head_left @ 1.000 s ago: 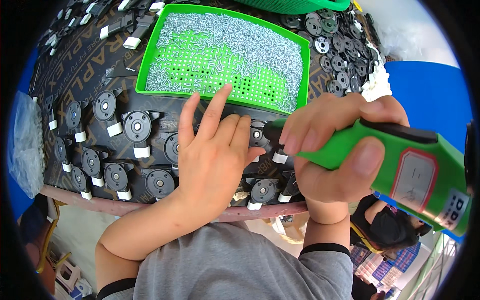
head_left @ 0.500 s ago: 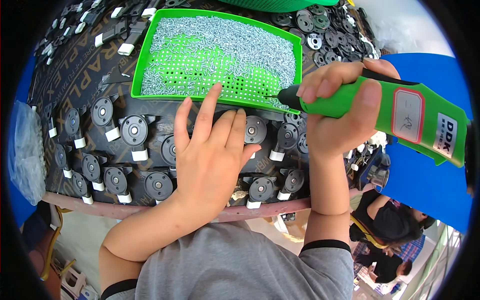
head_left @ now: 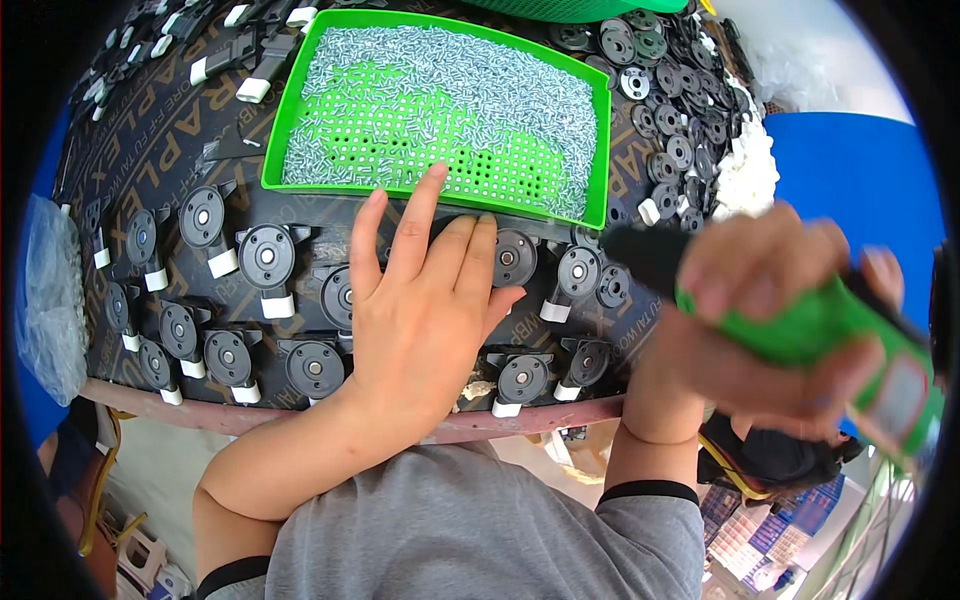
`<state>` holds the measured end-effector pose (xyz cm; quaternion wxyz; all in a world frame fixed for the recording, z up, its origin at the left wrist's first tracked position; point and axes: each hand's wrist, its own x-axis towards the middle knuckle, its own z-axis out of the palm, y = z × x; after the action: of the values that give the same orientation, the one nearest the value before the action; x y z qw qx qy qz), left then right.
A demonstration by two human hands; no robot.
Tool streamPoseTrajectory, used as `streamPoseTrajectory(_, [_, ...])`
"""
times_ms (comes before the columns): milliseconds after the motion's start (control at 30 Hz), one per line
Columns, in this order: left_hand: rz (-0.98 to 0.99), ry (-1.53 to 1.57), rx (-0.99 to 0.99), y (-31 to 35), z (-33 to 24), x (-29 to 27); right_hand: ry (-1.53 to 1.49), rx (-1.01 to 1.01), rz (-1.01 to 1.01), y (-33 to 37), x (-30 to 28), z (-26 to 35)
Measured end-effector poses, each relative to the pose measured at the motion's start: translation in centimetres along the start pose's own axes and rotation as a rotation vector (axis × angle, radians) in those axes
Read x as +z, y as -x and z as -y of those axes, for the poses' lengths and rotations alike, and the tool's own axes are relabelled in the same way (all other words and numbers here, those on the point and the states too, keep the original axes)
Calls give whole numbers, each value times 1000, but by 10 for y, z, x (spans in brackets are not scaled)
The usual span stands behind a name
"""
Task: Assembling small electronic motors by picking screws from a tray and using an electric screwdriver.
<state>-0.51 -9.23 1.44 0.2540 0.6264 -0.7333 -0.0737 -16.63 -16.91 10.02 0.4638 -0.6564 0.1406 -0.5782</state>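
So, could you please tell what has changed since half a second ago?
The right hand moved rightward and toward the person, carrying the green power tool, whose tip left the green tray. Nothing was visibly let go. The left hand and the black wheel parts stayed in place.

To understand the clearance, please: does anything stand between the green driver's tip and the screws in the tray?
In this view, the green tray's rim, at its near right corner, separates the screws from the driver in the right hand; the height of its tip is unclear.
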Motion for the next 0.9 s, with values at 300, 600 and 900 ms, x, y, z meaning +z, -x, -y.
streamPoseTrajectory(300, [1, -25, 7, 2, 2, 0, 12, 81, 215, 20, 14, 5])
streamPoseTrajectory(600, [-4, -61, 29, 0, 0, 4, -13, 262, 242, 23, 9, 3])
streamPoseTrajectory(900, [-21, -36, 21, 2, 1, 5, -116, 26, 305, 11, 5, -5])
